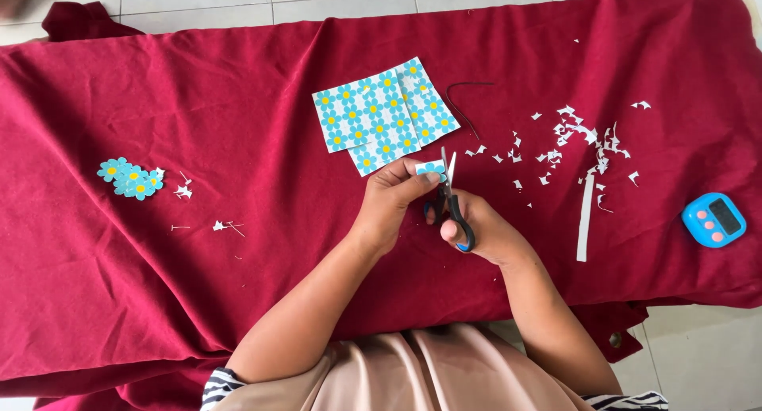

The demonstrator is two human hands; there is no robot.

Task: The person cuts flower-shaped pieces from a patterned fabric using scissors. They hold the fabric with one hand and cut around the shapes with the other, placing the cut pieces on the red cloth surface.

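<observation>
My left hand (390, 207) pinches a small paper piece (429, 169) printed with a blue flower. My right hand (482, 230) grips black-handled scissors (448, 197), blades pointing up against that piece. Just beyond lie overlapping sheets (384, 113) printed with blue and yellow flowers. A pile of cut-out flowers (129, 179) sits far to the left on the red cloth (238, 101).
White paper scraps (573, 137) and a long white strip (585, 217) lie scattered to the right. A blue digital timer (713, 219) rests near the cloth's right edge. A thin dark cord (464, 101) lies beside the sheets. A few small scraps (184, 191) lie near the flower pile.
</observation>
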